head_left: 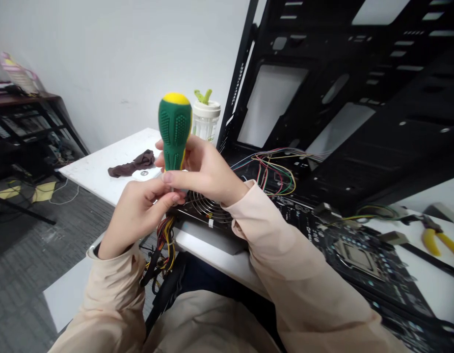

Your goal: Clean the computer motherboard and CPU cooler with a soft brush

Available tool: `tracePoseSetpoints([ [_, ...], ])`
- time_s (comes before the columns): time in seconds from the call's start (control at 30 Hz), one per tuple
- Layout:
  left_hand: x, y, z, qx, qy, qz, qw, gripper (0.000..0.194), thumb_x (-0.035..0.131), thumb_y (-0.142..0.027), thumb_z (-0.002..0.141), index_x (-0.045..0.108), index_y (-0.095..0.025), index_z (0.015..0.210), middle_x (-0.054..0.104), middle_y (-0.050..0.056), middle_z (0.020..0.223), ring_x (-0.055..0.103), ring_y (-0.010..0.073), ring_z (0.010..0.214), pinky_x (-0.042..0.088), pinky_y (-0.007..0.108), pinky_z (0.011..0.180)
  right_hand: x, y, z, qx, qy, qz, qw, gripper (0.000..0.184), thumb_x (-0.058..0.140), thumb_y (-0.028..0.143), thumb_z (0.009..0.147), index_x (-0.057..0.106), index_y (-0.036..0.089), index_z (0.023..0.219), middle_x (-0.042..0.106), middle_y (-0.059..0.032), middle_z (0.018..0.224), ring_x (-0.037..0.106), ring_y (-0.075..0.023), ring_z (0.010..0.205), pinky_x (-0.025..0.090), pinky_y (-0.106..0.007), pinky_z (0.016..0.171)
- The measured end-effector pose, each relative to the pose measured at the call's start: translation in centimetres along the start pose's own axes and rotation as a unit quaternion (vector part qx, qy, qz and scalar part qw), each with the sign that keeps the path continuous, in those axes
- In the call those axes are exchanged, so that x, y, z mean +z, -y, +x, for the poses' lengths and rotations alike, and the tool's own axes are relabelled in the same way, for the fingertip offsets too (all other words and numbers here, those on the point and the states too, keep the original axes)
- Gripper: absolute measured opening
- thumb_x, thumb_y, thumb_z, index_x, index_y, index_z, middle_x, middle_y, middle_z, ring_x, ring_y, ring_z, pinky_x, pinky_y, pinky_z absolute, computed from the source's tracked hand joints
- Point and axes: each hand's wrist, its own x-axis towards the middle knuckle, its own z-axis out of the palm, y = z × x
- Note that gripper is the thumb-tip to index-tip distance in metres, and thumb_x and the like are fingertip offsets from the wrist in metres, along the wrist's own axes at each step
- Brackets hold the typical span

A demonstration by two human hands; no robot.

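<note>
Upright in front of me stands a screwdriver [175,125] with a green and yellow handle. My right hand [200,169] is closed around its lower handle, with the thumb across the top of the shaft. Below, my left hand [146,206] pinches at the shaft's lower end; whatever lies between those fingertips is hidden. Both hands are over one corner of a computer power supply [212,235], whose round wire fan grille [208,208] shows partly under my right wrist. A bundle of coloured power cables [166,240] hangs from its near left side.
A black computer case [281,54] rises behind, with loose thin wires [274,171]. At right lie a motherboard [359,257] and yellow-handled pliers [438,238]. On the white table [97,162] are a dark cloth [133,165] and a clear lidded cup [206,120].
</note>
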Motion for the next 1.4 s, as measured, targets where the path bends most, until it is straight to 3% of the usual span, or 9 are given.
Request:
tracePoseSetpoints([
  [0.13,-0.1,0.2,0.1,-0.003,0.029,-0.037,0.999,0.02,0.055,-0.028,0.092,0.071,-0.017,0.085,0.075,0.002,0.079,0.069,0.016,0.07,0.052,0.023,0.063,-0.2,0.0,-0.2,0.009,0.03,0.048,0.998,0.046,0.064,0.023,0.079,0.045,0.015,0.12,0.064,-0.002,0.103,0.065,-0.0138,0.094,0.057,-0.027,0.079],
  [0.3,0.0,0.7,0.1,-0.002,0.044,-0.111,0.993,0.021,0.053,-0.03,0.095,0.07,-0.017,0.092,0.074,0.004,0.085,0.07,0.0175,0.08,0.054,0.025,0.074,-0.2,-0.4,-0.2,-0.007,0.059,0.072,0.996,0.04,0.06,0.029,0.083,0.044,0.014,0.116,0.064,-0.0044,0.11,0.065,-0.0118,0.09,0.055,-0.02,0.067],
  [0.5,1.5,1.0,-0.2,-0.011,-0.091,-0.088,0.992,0.009,0.071,-0.027,0.081,0.065,-0.02,0.083,0.065,-0.002,0.075,0.059,0.0144,0.069,0.045,0.026,0.066,0.0,-0.3,0.2,-0.007,0.017,0.046,0.999,0.041,0.072,0.022,0.074,0.05,0.016,0.108,0.066,-0.0049,0.107,0.065,-0.0148,0.096,0.057,-0.024,0.076],
  [0.73,2.0,0.8,-0.6,-0.022,-0.108,-0.065,0.992,0.007,0.072,-0.025,0.08,0.07,-0.019,0.078,0.07,-0.002,0.073,0.06,0.0147,0.068,0.046,0.027,0.067,0.0,0.0,0.3,-0.009,0.029,0.028,0.999,0.033,0.072,0.026,0.075,0.052,0.017,0.1,0.066,-0.001,0.095,0.065,-0.0141,0.096,0.055,-0.028,0.084],
  [0.83,2.1,0.7,-0.7,-0.021,-0.151,-0.1,0.983,0.013,0.077,-0.024,0.076,0.072,-0.021,0.088,0.071,-0.002,0.081,0.063,0.0151,0.075,0.048,0.027,0.072,0.0,0.2,0.2,-0.008,0.028,0.029,0.999,0.034,0.074,0.031,0.074,0.051,0.018,0.096,0.063,-0.0001,0.09,0.064,-0.0149,0.095,0.054,-0.029,0.083],
  [0.93,2.2,0.4,-0.6,-0.021,-0.192,-0.095,0.977,0.009,0.076,-0.021,0.076,0.07,-0.021,0.083,0.069,-0.003,0.077,0.062,0.0138,0.073,0.047,0.026,0.07,0.0,0.2,0.3,-0.011,0.02,0.016,1.0,0.036,0.075,0.032,0.073,0.05,0.018,0.095,0.061,0.0007,0.09,0.063,-0.0146,0.093,0.053,-0.029,0.081],
  [1.13,1.5,0.0,-0.5,-0.005,-0.134,-0.032,0.99,0.007,0.066,-0.023,0.085,0.071,-0.022,0.09,0.072,-0.003,0.08,0.062,0.014,0.071,0.044,0.025,0.065,0.1,0.2,0.3,0.0,0.002,-0.052,0.999,0.034,0.073,0.025,0.073,0.049,0.018,0.096,0.056,0.0021,0.088,0.058,-0.0135,0.088,0.052,-0.032,0.084],
  [1.27,0.8,0.0,-0.5,-0.014,-0.097,-0.018,0.995,0.011,0.063,-0.028,0.087,0.071,-0.02,0.086,0.07,-0.002,0.073,0.06,0.0147,0.064,0.043,0.026,0.06,0.1,0.4,0.2,-0.003,0.01,-0.022,1.0,0.031,0.069,0.022,0.074,0.05,0.018,0.099,0.057,0.0008,0.09,0.059,-0.0122,0.086,0.053,-0.028,0.082],
  [1.4,0.4,0.0,-0.3,-0.022,-0.045,-0.03,0.998,0.018,0.058,-0.031,0.091,0.071,-0.019,0.086,0.072,0.001,0.077,0.064,0.0172,0.068,0.047,0.028,0.063,0.0,0.0,-0.1,0.009,0.027,0.029,0.999,0.04,0.064,0.024,0.079,0.046,0.018,0.114,0.062,-0.0009,0.102,0.06,-0.0097,0.082,0.053,-0.021,0.068],
])
